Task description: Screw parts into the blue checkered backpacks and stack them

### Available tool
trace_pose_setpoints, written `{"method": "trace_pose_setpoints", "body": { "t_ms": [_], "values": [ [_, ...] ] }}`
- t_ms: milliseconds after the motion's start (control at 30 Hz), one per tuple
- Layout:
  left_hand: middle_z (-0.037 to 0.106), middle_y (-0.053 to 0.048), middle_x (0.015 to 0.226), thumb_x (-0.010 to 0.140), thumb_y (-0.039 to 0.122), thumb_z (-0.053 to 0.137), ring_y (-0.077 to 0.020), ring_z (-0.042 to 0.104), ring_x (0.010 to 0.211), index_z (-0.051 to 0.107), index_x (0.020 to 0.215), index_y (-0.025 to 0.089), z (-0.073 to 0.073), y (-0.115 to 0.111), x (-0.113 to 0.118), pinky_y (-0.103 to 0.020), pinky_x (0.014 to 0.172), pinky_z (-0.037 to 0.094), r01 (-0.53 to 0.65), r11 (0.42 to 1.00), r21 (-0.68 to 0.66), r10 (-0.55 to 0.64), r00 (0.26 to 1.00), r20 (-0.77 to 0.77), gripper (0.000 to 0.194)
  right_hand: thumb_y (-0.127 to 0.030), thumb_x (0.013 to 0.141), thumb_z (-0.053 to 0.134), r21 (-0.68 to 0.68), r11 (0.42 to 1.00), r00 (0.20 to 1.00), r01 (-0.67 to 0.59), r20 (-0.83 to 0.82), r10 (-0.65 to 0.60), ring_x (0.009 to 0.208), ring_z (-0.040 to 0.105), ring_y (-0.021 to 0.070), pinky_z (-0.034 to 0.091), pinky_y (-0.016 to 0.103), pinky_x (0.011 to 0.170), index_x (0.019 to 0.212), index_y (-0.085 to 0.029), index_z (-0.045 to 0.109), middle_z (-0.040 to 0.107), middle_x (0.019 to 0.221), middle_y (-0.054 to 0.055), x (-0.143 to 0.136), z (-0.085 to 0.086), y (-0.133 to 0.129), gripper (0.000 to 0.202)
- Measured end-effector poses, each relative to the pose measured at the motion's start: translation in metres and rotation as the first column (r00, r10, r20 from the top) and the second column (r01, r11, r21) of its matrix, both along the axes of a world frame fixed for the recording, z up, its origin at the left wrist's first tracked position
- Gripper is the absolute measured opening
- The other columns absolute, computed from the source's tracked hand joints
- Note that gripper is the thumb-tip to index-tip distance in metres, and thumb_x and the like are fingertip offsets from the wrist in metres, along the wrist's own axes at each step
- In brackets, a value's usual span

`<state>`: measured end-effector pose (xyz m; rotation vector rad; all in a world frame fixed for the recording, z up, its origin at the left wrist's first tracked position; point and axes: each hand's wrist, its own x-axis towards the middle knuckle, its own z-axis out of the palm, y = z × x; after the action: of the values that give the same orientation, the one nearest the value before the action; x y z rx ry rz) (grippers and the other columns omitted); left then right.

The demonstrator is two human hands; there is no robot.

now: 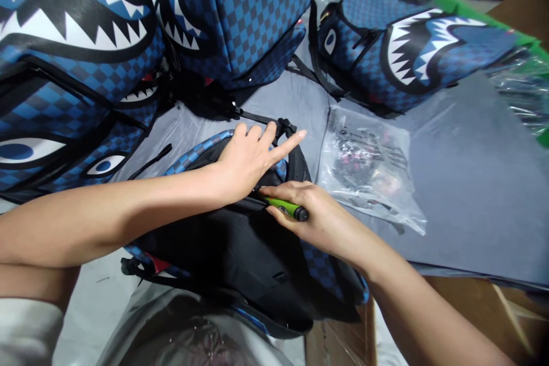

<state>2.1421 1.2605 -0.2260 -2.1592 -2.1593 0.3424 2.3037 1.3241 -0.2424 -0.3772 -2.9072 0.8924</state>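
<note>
A black-lined backpack (223, 257) with blue checkered edges lies with its black side facing me at the table's near edge, partly hanging over it. My left hand (251, 160) is on its upper part; the index finger sticks out to the right while the other fingers bend down over the fabric and straps. Just below and to the right, my right hand (311, 206) is closed around a green tool with a black rounded end (285, 207). The tool's tip points left into the bag's black fabric under my left hand, where it is hidden.
Blue checkered shark-mouth backpacks stand at left (77, 28) and back centre (261, 11); another backpack (369, 46) lies at back right. A clear plastic bag (364, 166) rests on the grey table cover (480, 183). Below are a plastic-wrapped bundle (184, 331) and cardboard (467, 309).
</note>
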Motion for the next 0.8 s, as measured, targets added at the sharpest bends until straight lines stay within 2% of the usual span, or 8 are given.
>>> {"method": "trace_pose_setpoints", "body": {
  "t_ms": [100, 233, 300, 400, 467, 533, 667, 800],
  "values": [
    [0.02, -0.015, 0.164, 0.082, 0.039, 0.074, -0.0351, 0.04, 0.135, -0.008, 0.159, 0.03, 0.016, -0.006, -0.014, -0.046, 0.106, 0.037, 0.004, 0.997, -0.081, -0.004, 1.0, 0.005, 0.113, -0.015, 0.088, 0.063, 0.033, 0.999, 1.0, 0.011, -0.016, -0.01, 0.091, 0.073, 0.0224, 0.058, 0.036, 0.084, 0.116, -0.017, 0.072, 0.077, 0.105, 0.007, 0.006, -0.004, 0.0, 0.03],
    [0.008, -0.015, 0.166, 0.072, 0.049, 0.081, -0.0388, 0.04, 0.137, -0.023, 0.155, 0.034, 0.041, -0.029, -0.043, -0.042, 0.101, 0.043, -0.213, 0.945, -0.25, 0.231, 0.972, 0.045, 0.133, -0.018, 0.089, 0.064, 0.027, 0.999, 0.982, 0.047, -0.182, -0.041, 0.092, 0.073, 0.0222, 0.056, 0.038, 0.083, 0.115, -0.018, 0.071, 0.077, 0.106, 0.007, 0.006, -0.013, -0.011, 0.027],
    [0.009, -0.015, 0.165, 0.072, 0.05, 0.08, -0.0362, 0.045, 0.134, -0.035, 0.148, 0.035, 0.046, -0.041, -0.05, -0.037, 0.096, 0.047, -0.251, 0.928, -0.276, 0.286, 0.954, 0.095, 0.139, -0.02, 0.09, 0.064, -0.016, 0.998, 0.959, 0.062, -0.274, -0.064, 0.096, 0.072, 0.0228, 0.055, 0.04, 0.085, 0.117, -0.019, 0.07, 0.076, 0.11, 0.007, -0.003, -0.018, -0.024, 0.028],
    [0.008, -0.016, 0.165, 0.073, 0.043, 0.082, -0.0355, 0.05, 0.129, -0.038, 0.145, 0.037, 0.045, -0.05, -0.044, -0.036, 0.091, 0.051, -0.262, 0.94, -0.219, 0.275, 0.961, 0.032, 0.141, -0.02, 0.091, 0.063, -0.125, 0.989, 0.909, 0.077, -0.399, -0.121, 0.102, 0.072, 0.0229, 0.055, 0.039, 0.09, 0.118, -0.018, 0.07, 0.075, 0.115, 0.008, -0.021, -0.028, -0.043, 0.028],
    [0.009, -0.017, 0.164, 0.077, 0.034, 0.079, -0.0357, 0.052, 0.125, -0.031, 0.149, 0.04, 0.041, -0.049, -0.037, -0.037, 0.087, 0.053, -0.254, 0.948, -0.192, 0.247, 0.967, -0.063, 0.132, -0.021, 0.091, 0.062, -0.201, 0.974, 0.881, 0.108, -0.435, -0.188, 0.102, 0.072, 0.0233, 0.056, 0.039, 0.091, 0.118, -0.017, 0.07, 0.075, 0.115, 0.009, -0.029, -0.036, -0.051, 0.029],
    [0.02, -0.018, 0.161, 0.078, 0.031, 0.077, -0.035, 0.054, 0.12, -0.023, 0.153, 0.039, 0.037, -0.045, -0.033, -0.038, 0.085, 0.054, -0.239, 0.952, -0.192, 0.223, 0.97, -0.102, 0.126, -0.024, 0.091, 0.061, -0.267, 0.954, 0.872, 0.139, -0.424, -0.245, 0.101, 0.073, 0.0241, 0.058, 0.039, 0.091, 0.12, -0.018, 0.07, 0.074, 0.116, 0.009, -0.032, -0.043, -0.054, 0.031],
    [0.041, -0.018, 0.144, 0.075, 0.031, 0.077, -0.0335, 0.057, 0.113, -0.018, 0.157, 0.031, 0.032, -0.038, -0.041, -0.038, 0.085, 0.054, -0.251, 0.949, -0.192, 0.243, 0.968, -0.067, 0.125, -0.026, 0.091, 0.06, -0.331, 0.931, 0.887, 0.154, -0.369, -0.278, 0.1, 0.074, 0.0261, 0.059, 0.041, 0.092, 0.121, -0.019, 0.07, 0.075, 0.114, 0.009, -0.033, -0.048, -0.052, 0.032],
    [0.041, -0.015, 0.145, 0.079, 0.022, 0.065, -0.03, 0.057, 0.115, -0.018, 0.157, 0.032, 0.029, -0.042, -0.051, -0.035, 0.085, 0.052, -0.197, 0.964, -0.178, 0.196, 0.98, -0.024, 0.114, -0.027, 0.091, 0.06, -0.327, 0.932, 0.888, 0.159, -0.365, -0.28, 0.101, 0.073, 0.0261, 0.059, 0.041, 0.093, 0.121, -0.02, 0.07, 0.075, 0.114, 0.008, -0.032, -0.048, -0.051, 0.032]
  ]
}}
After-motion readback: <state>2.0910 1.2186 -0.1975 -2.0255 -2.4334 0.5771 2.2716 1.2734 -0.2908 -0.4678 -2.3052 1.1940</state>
